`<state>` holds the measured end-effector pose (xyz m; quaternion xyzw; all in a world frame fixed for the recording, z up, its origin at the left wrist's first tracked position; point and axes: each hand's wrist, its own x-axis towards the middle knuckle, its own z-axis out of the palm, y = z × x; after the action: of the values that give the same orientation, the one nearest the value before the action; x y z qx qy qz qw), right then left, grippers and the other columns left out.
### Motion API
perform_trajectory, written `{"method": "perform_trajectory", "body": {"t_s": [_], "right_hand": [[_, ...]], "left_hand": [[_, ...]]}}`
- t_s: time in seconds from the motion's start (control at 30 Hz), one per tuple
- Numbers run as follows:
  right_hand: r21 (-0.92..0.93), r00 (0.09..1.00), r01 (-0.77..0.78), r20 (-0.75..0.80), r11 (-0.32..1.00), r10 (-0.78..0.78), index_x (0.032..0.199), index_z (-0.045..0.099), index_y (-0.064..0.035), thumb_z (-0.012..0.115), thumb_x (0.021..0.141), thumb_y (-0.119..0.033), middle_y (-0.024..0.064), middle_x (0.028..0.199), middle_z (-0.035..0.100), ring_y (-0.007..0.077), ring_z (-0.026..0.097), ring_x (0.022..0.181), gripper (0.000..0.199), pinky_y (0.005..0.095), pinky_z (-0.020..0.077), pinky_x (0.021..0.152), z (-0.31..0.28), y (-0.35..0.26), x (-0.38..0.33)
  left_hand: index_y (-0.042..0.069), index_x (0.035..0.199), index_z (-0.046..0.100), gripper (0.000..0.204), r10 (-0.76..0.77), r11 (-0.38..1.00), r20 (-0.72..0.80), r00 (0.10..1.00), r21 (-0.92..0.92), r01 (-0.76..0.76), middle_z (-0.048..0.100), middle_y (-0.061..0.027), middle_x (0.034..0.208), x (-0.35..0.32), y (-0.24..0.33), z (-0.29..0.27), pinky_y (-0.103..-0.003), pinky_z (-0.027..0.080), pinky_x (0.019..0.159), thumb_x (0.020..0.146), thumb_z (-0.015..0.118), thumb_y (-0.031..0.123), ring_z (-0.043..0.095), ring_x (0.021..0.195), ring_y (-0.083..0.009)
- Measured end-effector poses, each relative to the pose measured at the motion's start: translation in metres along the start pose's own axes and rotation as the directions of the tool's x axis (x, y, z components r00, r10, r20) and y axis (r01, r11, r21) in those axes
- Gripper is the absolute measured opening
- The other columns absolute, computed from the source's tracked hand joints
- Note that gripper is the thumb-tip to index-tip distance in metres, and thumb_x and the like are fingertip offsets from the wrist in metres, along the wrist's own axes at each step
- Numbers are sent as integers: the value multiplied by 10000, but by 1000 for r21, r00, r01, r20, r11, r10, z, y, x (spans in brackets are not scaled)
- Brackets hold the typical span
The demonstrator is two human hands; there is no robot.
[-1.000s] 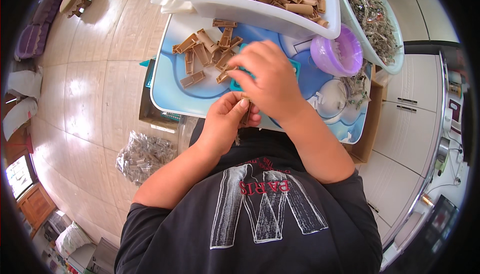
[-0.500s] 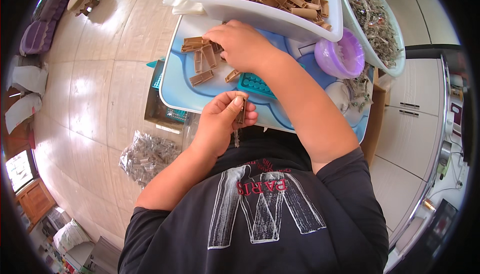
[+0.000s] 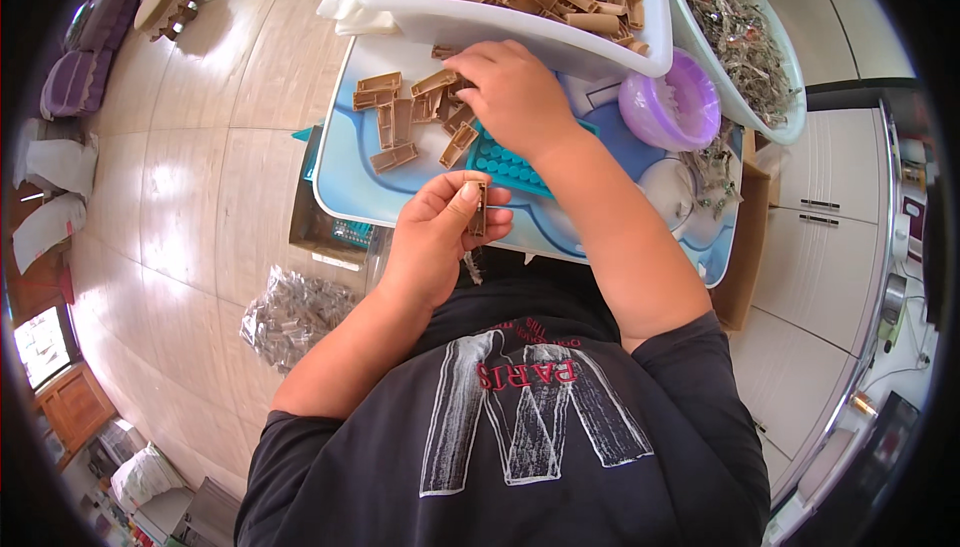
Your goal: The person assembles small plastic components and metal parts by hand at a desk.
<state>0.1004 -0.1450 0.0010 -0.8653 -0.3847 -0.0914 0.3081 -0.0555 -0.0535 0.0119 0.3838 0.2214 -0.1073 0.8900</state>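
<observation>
The left hand (image 3: 440, 237) has its grip clamped on one brown clip (image 3: 478, 209) above the tray (image 3: 345, 187), the right hand (image 3: 515, 97) closes on the loose pile (image 3: 410, 117), and the full bin (image 3: 520, 7) suggests most remain.

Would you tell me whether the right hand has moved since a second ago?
Yes. The right hand has moved away from the left hand, toward the white bin.
</observation>
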Motion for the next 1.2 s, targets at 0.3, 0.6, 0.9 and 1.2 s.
{"method": "perform_trajectory", "body": {"t_s": [0.3,0.6,0.9,1.2], "right_hand": [[93,999,32,-27,995,-30,845,624,-71,614,767,-111,61,888,624,283,568,832,88,366,469,758,-2,1,3],[483,848,-530,310,697,430,915,570,-25,541,872,-99,69,774,561,133,551,733,91,276,443,683,-115,1,-92],[-126,895,-326,277,937,349,907,590,-52,580,836,-159,126,826,606,315,581,773,129,386,466,691,-118,20,-147],[105,843,-524,207,845,497,1058,614,-77,682,740,-127,100,1010,571,296,583,844,329,355,483,755,-137,18,-170]], "left_hand": [[23,1099,519,210,-14,1000,-54,998,9,15,620,-109,970,-6,5,7,-312,537,759,944,496,164,631,832,-182],[40,1188,506,278,-118,993,5,993,30,118,613,-100,970,-6,3,18,-301,550,746,948,486,180,629,845,-174],[17,1185,497,310,-259,966,80,963,46,256,608,-118,990,-2,-10,40,-332,541,769,962,451,227,626,865,-197],[6,1201,489,325,-289,955,79,954,86,282,610,-125,998,2,-16,48,-330,541,779,972,413,223,631,872,-198]]}}
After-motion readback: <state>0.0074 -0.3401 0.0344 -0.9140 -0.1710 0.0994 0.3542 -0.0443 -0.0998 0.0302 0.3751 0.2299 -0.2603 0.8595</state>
